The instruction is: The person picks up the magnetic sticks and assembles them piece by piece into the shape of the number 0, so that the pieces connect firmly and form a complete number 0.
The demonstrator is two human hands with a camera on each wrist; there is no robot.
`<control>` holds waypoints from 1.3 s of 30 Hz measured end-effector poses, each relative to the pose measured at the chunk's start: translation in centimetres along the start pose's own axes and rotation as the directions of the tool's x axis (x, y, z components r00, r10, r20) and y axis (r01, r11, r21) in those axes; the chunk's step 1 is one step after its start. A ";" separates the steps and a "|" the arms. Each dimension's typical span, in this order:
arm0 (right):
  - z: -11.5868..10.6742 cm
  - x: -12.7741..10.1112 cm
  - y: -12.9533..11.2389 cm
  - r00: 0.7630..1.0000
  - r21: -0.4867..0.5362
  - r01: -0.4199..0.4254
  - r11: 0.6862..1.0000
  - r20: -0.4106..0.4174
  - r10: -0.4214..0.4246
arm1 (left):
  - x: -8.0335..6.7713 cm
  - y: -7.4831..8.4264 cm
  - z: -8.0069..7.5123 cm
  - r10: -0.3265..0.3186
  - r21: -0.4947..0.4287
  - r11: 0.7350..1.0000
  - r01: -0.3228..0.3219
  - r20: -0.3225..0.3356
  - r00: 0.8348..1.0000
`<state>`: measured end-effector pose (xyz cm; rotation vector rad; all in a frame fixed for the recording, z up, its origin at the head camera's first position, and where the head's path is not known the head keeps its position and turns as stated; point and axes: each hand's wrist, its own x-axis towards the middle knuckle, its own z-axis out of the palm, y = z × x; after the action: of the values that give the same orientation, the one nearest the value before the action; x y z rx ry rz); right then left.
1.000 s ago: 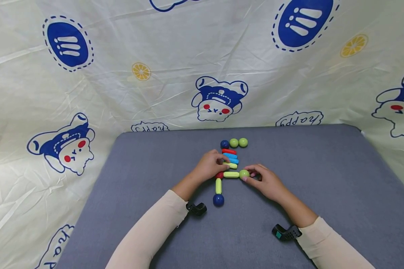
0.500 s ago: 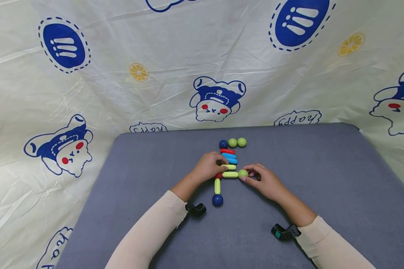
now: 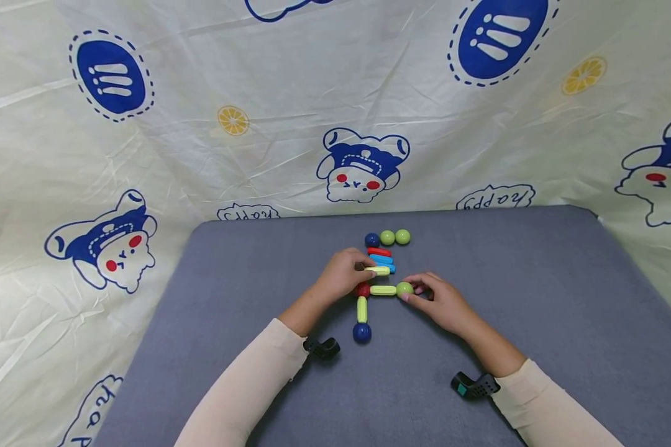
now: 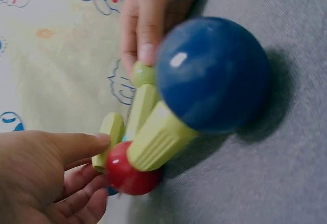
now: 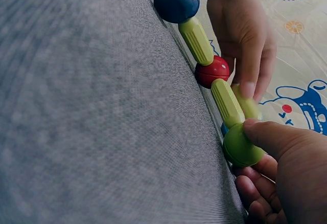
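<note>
My left hand (image 3: 340,274) pinches a loose yellow-green stick (image 3: 378,271) between thumb and fingers, just behind the joined pieces. Those pieces form an L on the table: a red ball (image 3: 363,290) at the corner, one yellow-green stick (image 3: 383,290) running right to a green ball (image 3: 405,288), and another stick (image 3: 361,310) running toward me to a dark blue ball (image 3: 361,333). The green ball is held by my right hand (image 3: 443,302), its thumb on the near side in the right wrist view. In the left wrist view the blue ball (image 4: 212,75) looms largest.
Behind the left hand lie blue sticks (image 3: 381,259) and a red stick (image 3: 379,251), partly covered by the fingers. Farther back sit a second dark blue ball (image 3: 372,239) and two green balls (image 3: 394,237) in a row. A printed cloth (image 3: 285,155) rises behind the grey table (image 3: 246,279).
The left hand has drawn the loose yellow-green stick slightly left and up, uncovering more of the red ball. My right hand stays on the green ball.
</note>
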<state>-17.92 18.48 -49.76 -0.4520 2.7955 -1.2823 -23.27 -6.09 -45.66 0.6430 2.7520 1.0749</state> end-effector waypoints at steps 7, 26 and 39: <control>-0.1 0.0 -0.2 1.000 -0.017 -0.005 1.000 0.000 0.005 | -1.9 -0.6 -1.3 -0.110 -0.184 0.978 0.095 -0.069 0.992; -0.3 0.0 -0.4 0.998 -0.026 -0.048 0.998 -0.038 0.047 | -7.0 -1.6 -2.3 -0.298 -0.587 0.746 0.314 0.128 0.946; -0.7 0.5 -1.1 0.995 -0.031 -0.096 0.995 -0.016 0.096 | -9.4 -1.6 -2.0 -0.335 -0.506 0.758 0.411 0.238 0.912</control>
<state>-18.25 18.19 -48.40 -0.3065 2.8150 -1.2281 -15.83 -12.37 -45.65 0.0663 2.1466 1.5399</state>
